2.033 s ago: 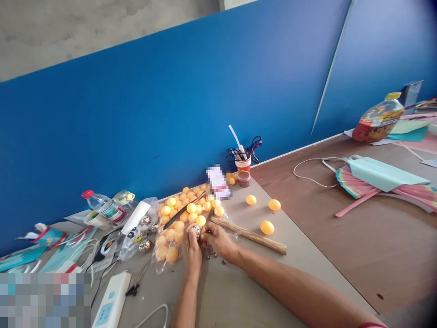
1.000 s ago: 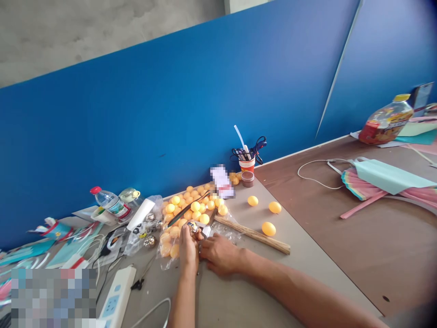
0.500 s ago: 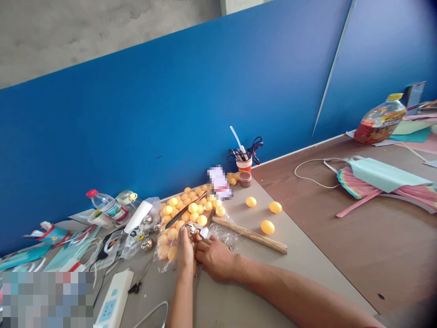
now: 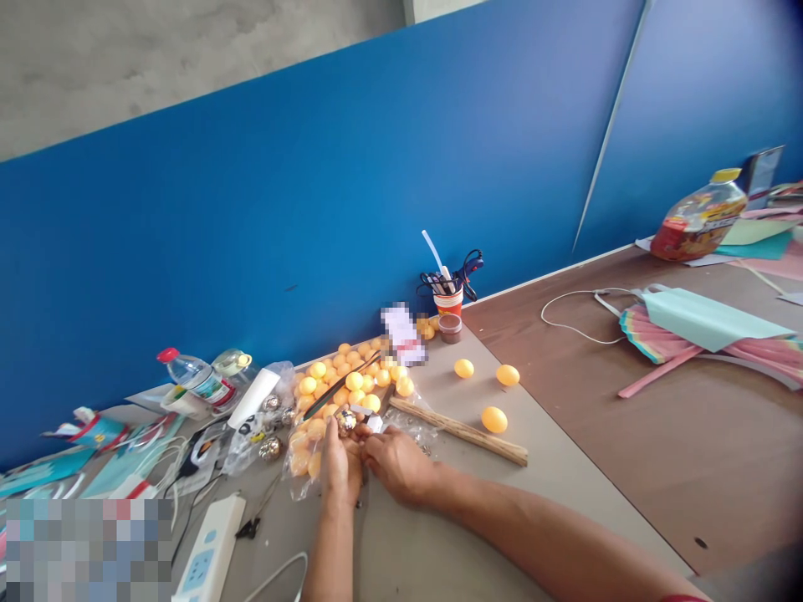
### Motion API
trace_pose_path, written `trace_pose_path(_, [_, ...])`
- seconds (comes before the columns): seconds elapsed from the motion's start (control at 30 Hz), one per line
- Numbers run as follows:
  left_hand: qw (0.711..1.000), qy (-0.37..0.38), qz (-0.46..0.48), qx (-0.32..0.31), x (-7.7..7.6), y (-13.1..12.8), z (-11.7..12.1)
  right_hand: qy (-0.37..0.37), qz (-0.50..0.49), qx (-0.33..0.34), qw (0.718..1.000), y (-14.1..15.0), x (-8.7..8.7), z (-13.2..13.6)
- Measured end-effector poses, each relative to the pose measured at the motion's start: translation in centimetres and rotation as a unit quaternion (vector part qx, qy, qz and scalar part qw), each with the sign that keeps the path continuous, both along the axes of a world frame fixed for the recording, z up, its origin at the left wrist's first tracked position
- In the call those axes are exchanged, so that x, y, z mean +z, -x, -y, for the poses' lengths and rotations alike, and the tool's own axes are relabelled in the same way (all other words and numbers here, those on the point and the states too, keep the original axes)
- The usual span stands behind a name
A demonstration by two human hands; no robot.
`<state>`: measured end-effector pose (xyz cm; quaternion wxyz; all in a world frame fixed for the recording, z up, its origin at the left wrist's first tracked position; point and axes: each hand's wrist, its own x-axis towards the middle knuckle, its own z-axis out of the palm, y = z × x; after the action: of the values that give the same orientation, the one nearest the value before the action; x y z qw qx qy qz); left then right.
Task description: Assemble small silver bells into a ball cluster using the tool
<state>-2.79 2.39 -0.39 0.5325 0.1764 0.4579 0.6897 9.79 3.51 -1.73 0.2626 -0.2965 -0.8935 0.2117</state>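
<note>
My left hand (image 4: pixel 337 468) rests on the grey table (image 4: pixel 439 552) and pinches a small shiny metal bell (image 4: pixel 345 420) at its fingertips. My right hand (image 4: pixel 392 461) lies just beside it, fingers curled at a small white piece (image 4: pixel 371 422); what it grips is too small to name. Both hands sit at the near edge of a clear bag of orange ping-pong balls (image 4: pixel 342 380). A wooden stick (image 4: pixel 461 432) lies to the right of my right hand.
Three loose orange balls (image 4: pixel 494 418) lie right of the stick. A cup of pens and scissors (image 4: pixel 448 293) stands by the blue wall. A water bottle (image 4: pixel 194 376), more bells (image 4: pixel 271 449), a white power strip (image 4: pixel 204 556) and cables are left. Folded coloured paper (image 4: pixel 703 330) lies on the brown table.
Both hands have drawn slightly toward me and lowered onto the table. The right hand moved off the bell to the table beside the left hand.
</note>
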Motion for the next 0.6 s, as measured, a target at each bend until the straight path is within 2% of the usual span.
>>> trace_pose_path(0.2, [0.998, -0.036, 0.054, 0.006, 0.9, -0.4, 0.1, 0.106, -0.151, -0.057, 0.981, -0.1, 0.0, -0.7])
trace_pose_path(0.33, [0.996, -0.054, 0.072, 0.005, 0.8, -0.4, -0.1, 0.192, -0.221, -0.076, 0.953, 0.0, -0.1, -1.1])
trace_pose_path(0.6, [0.995, -0.041, 0.093, -0.011, 0.1, 0.1, 0.0, 0.305, -0.297, -0.086, 0.901, 0.1, 0.4, -1.0])
